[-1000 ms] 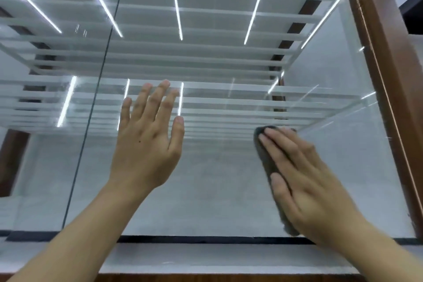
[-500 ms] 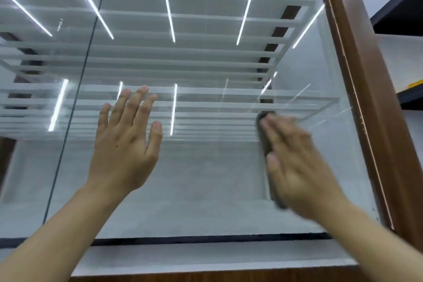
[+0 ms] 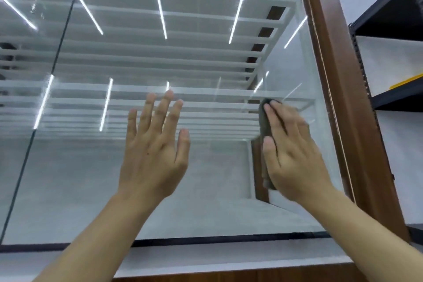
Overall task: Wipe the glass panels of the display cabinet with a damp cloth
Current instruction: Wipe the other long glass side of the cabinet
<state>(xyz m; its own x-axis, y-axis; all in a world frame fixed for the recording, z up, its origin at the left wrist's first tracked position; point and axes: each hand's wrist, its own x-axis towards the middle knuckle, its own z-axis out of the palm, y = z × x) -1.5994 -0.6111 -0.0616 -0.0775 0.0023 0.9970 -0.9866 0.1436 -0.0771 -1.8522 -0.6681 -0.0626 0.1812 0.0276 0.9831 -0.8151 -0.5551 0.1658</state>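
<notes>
A large glass panel [image 3: 206,190] of the display cabinet fills the head view, reflecting ceiling light strips. My left hand [image 3: 155,151] lies flat against the glass with fingers straight and spread. My right hand [image 3: 290,149] presses a dark grey cloth [image 3: 264,119] flat on the glass near the panel's right side. Only the cloth's left edge and top show from under the hand. Both forearms reach up from the bottom of the view.
A brown wooden frame post [image 3: 343,98] borders the glass on the right. Beyond it stands a dark metal shelf unit [image 3: 389,96] with a yellow item [image 3: 409,80]. A black seam [image 3: 45,98] divides the glass on the left. A white ledge [image 3: 229,256] runs below.
My right hand has slid the cloth upward on the glass, staying near the right frame. The view has turned right, so the frame post and shelf unit show more; my left hand stays flat on the glass.
</notes>
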